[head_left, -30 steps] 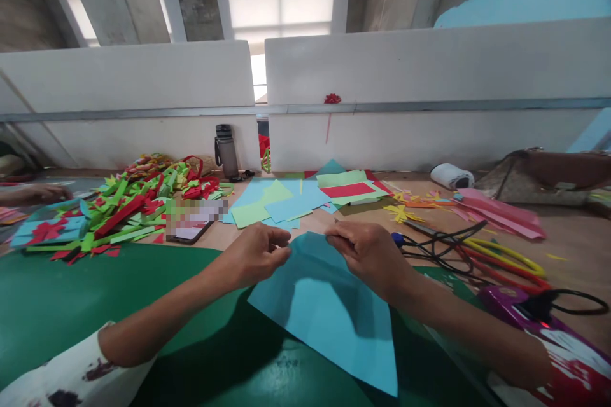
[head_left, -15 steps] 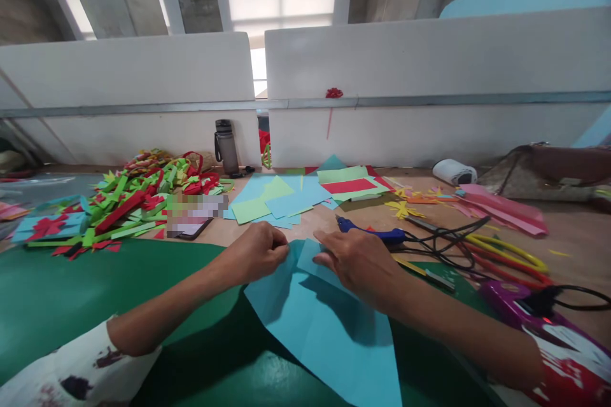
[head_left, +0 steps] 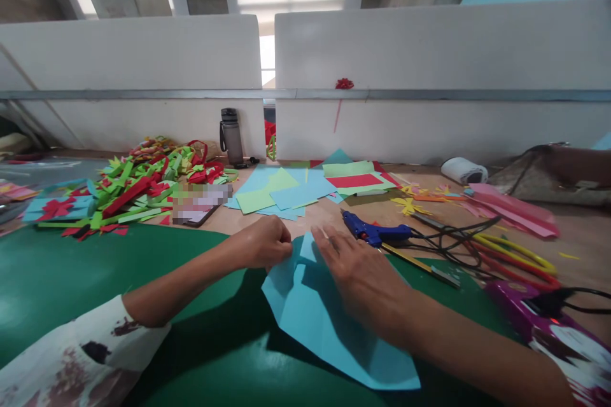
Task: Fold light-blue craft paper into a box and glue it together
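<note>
A sheet of thin, smooth blue paper [head_left: 324, 315] is held over a shiny green mat [head_left: 224, 343] on the brown worktop [head_left: 319, 222]. Soft creases and a small folded flap [head_left: 309, 249] can be seen. The narrow end is pointed away, toward the white wall [head_left: 429, 57]; the long way of the sheet is slanted back, a bit to the right. The far left edge is pinched in the left hand's [head_left: 265, 241] curled grip. The right hand [head_left: 358, 267] is spread open, its straight fingers laid by the flap. The left fingertips are hidden, and the sheet's right side is partly covered. The phone [head_left: 205, 211] is blurred by squares.
</note>
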A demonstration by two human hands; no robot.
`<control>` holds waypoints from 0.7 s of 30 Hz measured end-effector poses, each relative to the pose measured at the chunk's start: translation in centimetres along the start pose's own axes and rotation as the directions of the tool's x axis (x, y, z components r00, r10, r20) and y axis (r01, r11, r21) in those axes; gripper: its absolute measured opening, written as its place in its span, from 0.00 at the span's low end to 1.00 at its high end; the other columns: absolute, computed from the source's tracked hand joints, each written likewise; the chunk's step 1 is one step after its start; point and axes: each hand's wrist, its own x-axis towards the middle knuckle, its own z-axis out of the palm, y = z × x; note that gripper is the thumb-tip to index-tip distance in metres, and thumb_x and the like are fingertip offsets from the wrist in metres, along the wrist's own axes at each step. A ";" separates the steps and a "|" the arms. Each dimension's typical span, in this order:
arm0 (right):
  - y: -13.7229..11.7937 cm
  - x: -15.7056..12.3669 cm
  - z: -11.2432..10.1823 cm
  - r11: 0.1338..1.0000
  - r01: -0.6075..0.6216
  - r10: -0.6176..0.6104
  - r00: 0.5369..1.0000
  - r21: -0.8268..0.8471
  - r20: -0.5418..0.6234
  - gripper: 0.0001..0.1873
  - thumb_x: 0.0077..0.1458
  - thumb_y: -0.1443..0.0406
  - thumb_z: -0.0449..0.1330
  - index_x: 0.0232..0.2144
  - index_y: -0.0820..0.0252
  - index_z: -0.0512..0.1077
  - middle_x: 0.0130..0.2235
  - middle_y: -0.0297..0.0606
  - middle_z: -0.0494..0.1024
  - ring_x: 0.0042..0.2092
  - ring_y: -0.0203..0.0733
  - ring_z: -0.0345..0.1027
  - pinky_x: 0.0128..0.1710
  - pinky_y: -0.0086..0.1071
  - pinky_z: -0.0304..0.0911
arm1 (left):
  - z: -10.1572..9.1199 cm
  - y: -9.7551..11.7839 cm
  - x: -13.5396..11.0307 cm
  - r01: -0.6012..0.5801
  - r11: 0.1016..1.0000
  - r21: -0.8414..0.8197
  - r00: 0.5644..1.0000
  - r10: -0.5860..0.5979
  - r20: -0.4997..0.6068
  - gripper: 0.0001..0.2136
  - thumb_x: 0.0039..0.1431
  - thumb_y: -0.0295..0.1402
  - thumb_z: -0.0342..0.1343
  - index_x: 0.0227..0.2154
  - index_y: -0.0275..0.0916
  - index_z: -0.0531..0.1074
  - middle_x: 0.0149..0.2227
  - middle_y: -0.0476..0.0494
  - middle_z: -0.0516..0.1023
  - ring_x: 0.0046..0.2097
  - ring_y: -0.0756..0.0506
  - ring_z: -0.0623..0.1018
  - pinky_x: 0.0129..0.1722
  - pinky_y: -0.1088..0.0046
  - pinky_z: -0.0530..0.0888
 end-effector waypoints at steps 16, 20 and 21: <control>2.6 1.0 -1.5 0.925 -0.053 0.072 0.997 0.376 -0.037 0.10 0.56 0.71 0.49 0.37 0.60 0.69 0.30 0.40 0.75 0.29 0.39 0.67 0.27 0.28 0.55 | -1.0 0.3 0.6 0.228 0.905 -0.360 0.974 -0.212 0.084 0.18 0.52 0.47 0.49 0.26 0.35 0.70 0.22 0.46 0.72 0.23 0.49 0.71 0.23 0.75 0.65; 2.5 0.8 -1.8 0.929 -0.047 0.069 0.996 0.366 -0.047 0.09 0.56 0.70 0.50 0.36 0.59 0.70 0.28 0.39 0.75 0.28 0.38 0.67 0.27 0.28 0.54 | 0.2 -1.0 1.4 0.155 0.827 -0.540 0.988 -0.131 0.082 0.16 0.48 0.42 0.56 0.34 0.34 0.73 0.26 0.47 0.74 0.26 0.50 0.72 0.24 0.77 0.67; 2.5 0.7 -1.9 0.932 -0.041 0.065 0.996 0.361 -0.054 0.09 0.56 0.70 0.50 0.35 0.59 0.70 0.28 0.39 0.75 0.28 0.38 0.67 0.28 0.28 0.54 | 0.6 -1.2 1.6 0.129 0.813 -0.568 0.990 -0.076 0.118 0.16 0.48 0.41 0.57 0.34 0.34 0.74 0.25 0.48 0.74 0.25 0.51 0.72 0.25 0.77 0.67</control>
